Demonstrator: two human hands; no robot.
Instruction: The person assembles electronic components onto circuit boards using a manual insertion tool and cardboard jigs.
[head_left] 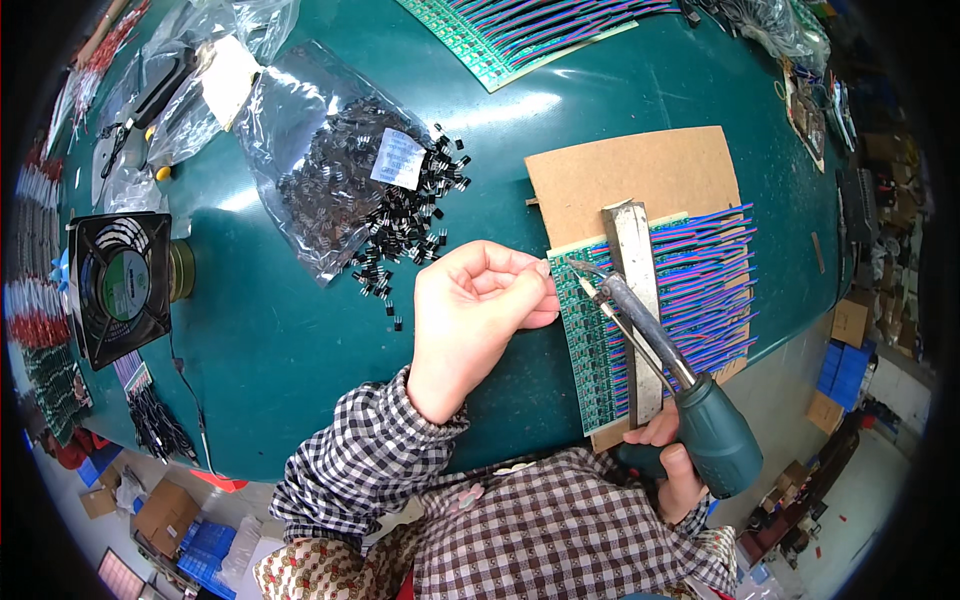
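Observation:
My left hand (475,310) is closed in a pinch at the upper left edge of a green circuit board panel (590,365); whatever lies between thumb and forefinger is hidden. My right hand (682,482) grips a dark green soldering gun (718,440) by its handle. Its tip reaches the board's upper left part, close to my left fingertips, with a thin feed tube alongside the barrel. Rows of red, blue and black wires (705,290) run off the panel's right side. A metal bar (630,240) lies across the panel and wires, over a brown cardboard sheet (630,175).
Small black three-legged components (400,230) spill from a clear plastic bag (300,110) left of the board. A black cooling fan (120,285) stands at the left beside a round tin (182,270). Another wired panel (470,45) lies at the far side of the green table (480,180).

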